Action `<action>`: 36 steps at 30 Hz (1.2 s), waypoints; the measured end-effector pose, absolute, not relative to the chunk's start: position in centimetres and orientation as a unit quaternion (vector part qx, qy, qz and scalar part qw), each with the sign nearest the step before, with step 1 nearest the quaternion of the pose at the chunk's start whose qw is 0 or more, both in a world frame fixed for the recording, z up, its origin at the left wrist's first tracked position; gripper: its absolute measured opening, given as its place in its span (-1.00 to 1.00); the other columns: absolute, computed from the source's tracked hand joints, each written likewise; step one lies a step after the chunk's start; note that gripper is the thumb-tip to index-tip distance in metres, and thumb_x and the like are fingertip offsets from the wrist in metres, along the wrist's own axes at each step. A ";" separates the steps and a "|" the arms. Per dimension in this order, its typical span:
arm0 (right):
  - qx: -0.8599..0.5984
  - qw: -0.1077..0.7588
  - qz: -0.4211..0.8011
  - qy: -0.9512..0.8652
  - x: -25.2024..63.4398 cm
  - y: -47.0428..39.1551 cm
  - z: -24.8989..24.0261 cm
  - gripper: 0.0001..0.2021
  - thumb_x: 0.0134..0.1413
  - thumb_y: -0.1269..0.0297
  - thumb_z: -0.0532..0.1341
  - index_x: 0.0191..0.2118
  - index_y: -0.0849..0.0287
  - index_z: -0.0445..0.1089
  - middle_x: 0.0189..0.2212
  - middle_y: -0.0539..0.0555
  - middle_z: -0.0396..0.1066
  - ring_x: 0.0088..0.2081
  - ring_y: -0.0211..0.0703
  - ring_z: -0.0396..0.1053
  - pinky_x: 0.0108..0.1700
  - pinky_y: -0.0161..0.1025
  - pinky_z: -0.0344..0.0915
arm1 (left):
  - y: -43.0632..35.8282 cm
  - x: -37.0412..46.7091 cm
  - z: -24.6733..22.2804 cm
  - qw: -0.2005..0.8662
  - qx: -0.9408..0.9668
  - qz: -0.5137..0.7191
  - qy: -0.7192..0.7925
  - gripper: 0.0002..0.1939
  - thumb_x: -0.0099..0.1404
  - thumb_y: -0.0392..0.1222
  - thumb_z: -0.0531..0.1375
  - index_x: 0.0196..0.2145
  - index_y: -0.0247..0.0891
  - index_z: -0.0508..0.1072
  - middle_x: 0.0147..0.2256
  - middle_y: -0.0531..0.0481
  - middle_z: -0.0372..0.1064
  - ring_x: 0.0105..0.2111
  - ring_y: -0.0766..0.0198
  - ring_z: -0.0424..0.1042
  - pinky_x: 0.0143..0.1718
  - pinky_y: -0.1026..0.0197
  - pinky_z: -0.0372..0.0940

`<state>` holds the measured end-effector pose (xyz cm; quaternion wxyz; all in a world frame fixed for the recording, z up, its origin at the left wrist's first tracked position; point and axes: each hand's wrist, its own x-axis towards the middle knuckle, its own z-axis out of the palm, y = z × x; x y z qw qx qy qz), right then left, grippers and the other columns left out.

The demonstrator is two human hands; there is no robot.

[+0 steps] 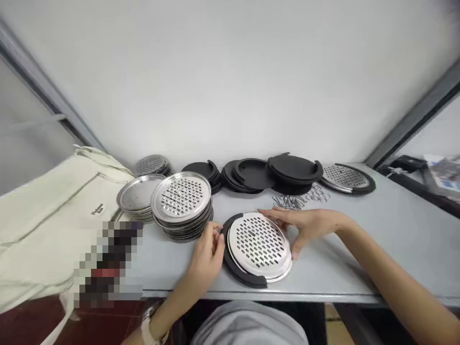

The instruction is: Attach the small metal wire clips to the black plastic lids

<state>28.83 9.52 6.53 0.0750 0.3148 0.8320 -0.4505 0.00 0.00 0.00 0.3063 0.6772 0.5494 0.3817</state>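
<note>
Lower centre: my curled left hand (pixel 207 254) (grip unclear) and spread right hand (pixel 305 224) flank a perforated silver metal disc (pixel 260 242) bordered by a black crescent rim (pixel 236 271); apparently seating it, I next need even pressure.

A pixelated patch (pixel 109 266) is hiding part of the bag (pixel 46 215), whose lettering (pixel 97 209) is looking too small to read. The right hand (pixel 300 225) is covering some of the grater (pixel 257 242); the lower right corner is cropping the forearm (pixel 388 273).
</note>
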 end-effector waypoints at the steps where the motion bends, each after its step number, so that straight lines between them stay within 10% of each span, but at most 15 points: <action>1: 0.310 0.066 -0.450 0.835 28.7 9.5 6.5 0.14 -0.23 -0.03 0.39 0.36 0.01 -0.35 0.16 0.17 0.06 -0.02 0.05 0.24 0.05 -0.12 0.22 | 0.0 0.0 0.0 0.308 0.674 0.385 0.551 -0.85 0.38 -0.15 -0.06 -0.11 -0.17 0.16 -0.40 0.08 0.13 -0.42 0.34 0.26 -0.38 0.30 0.21; 23: 0.281 -0.045 -0.420 0.862 26.7 9.4 5.0 0.22 -0.56 0.03 0.51 0.32 0.04 -0.09 0.22 0.12 0.10 0.17 0.11 0.12 0.18 -0.17 0.09 | -0.2 0.2 0.2 0.312 0.679 0.393 0.536 -0.81 0.37 -0.15 -0.02 -0.09 -0.22 0.17 -0.40 0.05 0.14 -0.41 0.30 0.28 -0.39 0.29 0.23; 36: 0.287 -0.073 -0.486 0.822 27.1 9.5 4.8 0.32 -0.46 0.07 0.49 0.36 0.06 -0.39 0.23 0.20 0.06 0.20 0.16 0.09 0.21 -0.04 0.05 | -0.6 0.1 1.3 0.332 0.697 0.389 0.502 -0.81 0.34 -0.14 0.06 -0.11 -0.18 0.32 -0.28 0.02 0.09 -0.38 0.39 0.27 -0.33 0.31 0.31</action>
